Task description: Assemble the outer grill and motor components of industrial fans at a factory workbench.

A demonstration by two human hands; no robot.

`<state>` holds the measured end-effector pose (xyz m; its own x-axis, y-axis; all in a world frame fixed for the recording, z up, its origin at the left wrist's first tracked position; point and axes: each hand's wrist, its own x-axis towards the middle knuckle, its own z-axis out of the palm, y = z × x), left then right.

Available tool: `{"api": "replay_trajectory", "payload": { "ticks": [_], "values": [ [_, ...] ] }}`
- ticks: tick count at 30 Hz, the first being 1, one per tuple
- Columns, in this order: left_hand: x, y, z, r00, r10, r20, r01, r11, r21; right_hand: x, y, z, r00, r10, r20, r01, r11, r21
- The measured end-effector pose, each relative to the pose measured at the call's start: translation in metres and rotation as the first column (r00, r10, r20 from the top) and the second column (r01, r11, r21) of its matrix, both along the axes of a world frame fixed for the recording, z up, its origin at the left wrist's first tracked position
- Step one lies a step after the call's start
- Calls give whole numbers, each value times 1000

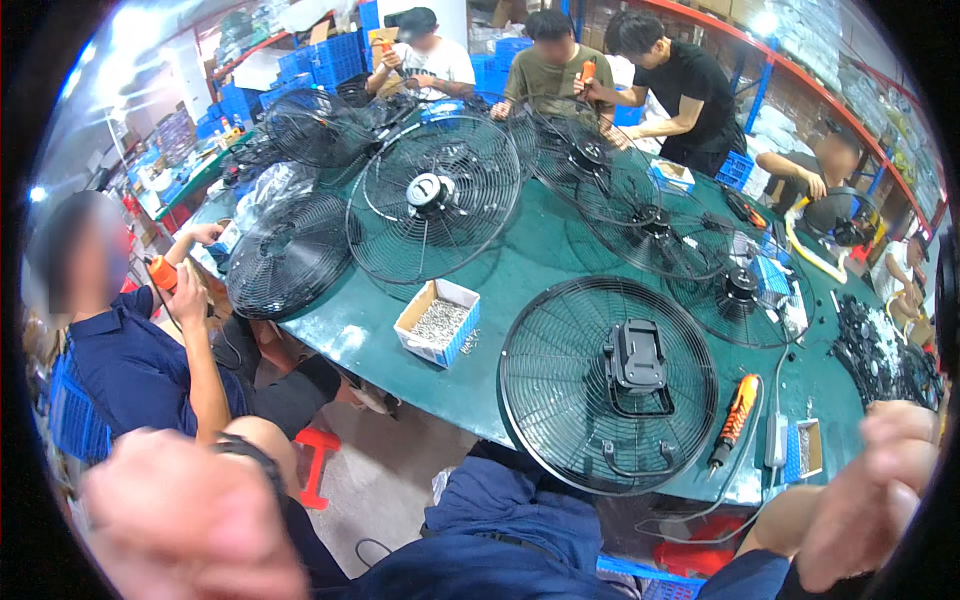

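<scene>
Grip of both hands, left hand [190, 525], right hand [880, 480], blurred, state unclear, holding nothing, black fan grille [606, 385] lying between them on green table [520, 260].

Table: green [560, 250], strewn with fan grilles
Screw box: cardboard, open [437, 322]
Stool: red [315, 465]
Crates: blue, stacked behind [330, 58]
Co-workers: four across the table

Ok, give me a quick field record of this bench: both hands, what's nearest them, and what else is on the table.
left hand: raised, blurred, lower left, nothing visible in it
right hand: raised, blurred, lower right, grip cannot be told
nearest work: black fan grille flat on green table, black motor bracket at its hub
tool: orange electric screwdriver lying right of the grille
parts: open box of screws left of the grille
others: several people at work around more grilles
</scene>
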<state>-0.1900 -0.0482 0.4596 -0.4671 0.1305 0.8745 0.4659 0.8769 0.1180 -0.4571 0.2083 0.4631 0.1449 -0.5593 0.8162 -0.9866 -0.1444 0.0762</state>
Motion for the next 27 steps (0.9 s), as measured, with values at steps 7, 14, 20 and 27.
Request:
{"api": "replay_trajectory", "payload": {
  "ticks": [7,14,20,27],
  "values": [
    [-117,-12,-101,943,136,302,-166,983,75,23,-51,-49,989,151,4,-148,968,203],
    [-183,-35,-258,843,238,483,-456,792,406,36,-46,-36,965,-57,255,33,995,98],
    [-202,-50,-342,926,31,377,-374,215,902,20,-33,-57,960,-8,280,-41,985,167],
    [-188,-65,-376,932,41,360,-360,219,907,-10,-41,-73,928,66,367,-140,973,181]
  ]
}}
